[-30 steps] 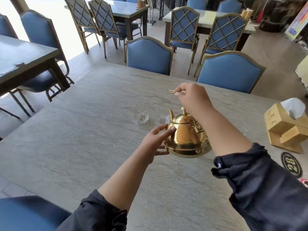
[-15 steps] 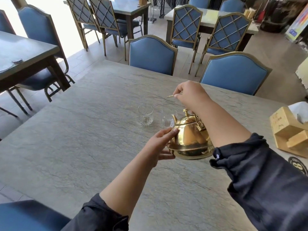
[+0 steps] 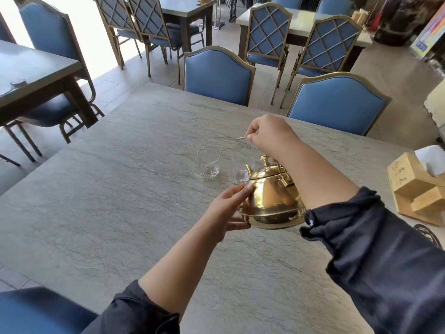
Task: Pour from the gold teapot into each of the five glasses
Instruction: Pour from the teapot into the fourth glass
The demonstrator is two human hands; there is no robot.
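Gripping the thin handle, the right hand (image 3: 269, 133) lifts the gold teapot (image 3: 272, 198) at frame centre, spout aimed away toward two glasses (image 3: 208, 162); left hand (image 3: 226, 210) fingers spread, steadying its side.

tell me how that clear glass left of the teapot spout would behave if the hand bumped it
The clear glass looks short and wide, standing upright on the flat table, so a light bump would probably slide it rather than tip it. It appears empty, so likely light. Being glass, it is probably fragile, and could roll if it fell over.
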